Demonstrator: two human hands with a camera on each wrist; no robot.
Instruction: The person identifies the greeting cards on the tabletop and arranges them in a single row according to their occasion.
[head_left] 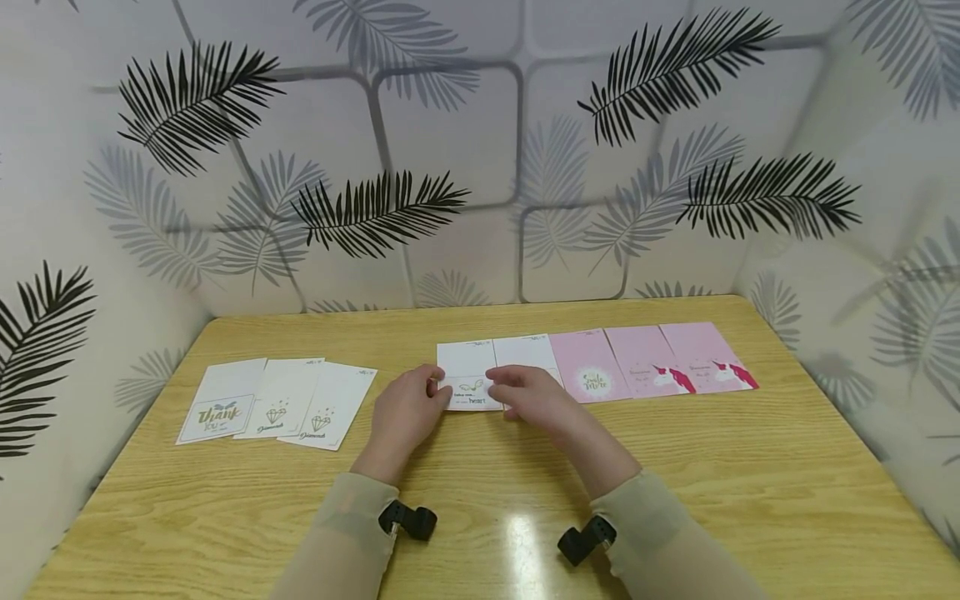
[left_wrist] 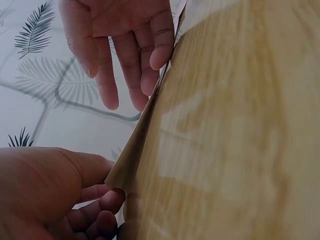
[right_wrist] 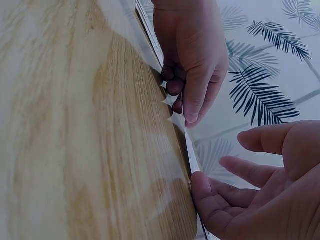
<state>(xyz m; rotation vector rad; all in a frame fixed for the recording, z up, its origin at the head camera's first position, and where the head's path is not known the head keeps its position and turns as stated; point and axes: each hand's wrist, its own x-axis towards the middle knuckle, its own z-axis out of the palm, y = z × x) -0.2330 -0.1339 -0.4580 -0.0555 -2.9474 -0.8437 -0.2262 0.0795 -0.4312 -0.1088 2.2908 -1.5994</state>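
Head view: left hand pinches heart card; loose right hand overlaps white card beside pink card.

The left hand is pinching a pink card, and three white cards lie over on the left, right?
Not quite: the card that the left hand pinches is white, as the head view shows. Three white cards do lie over on the left.

Wood-grain tabletop, three white cards toward its left, a row of white and pink cards, apparently five.
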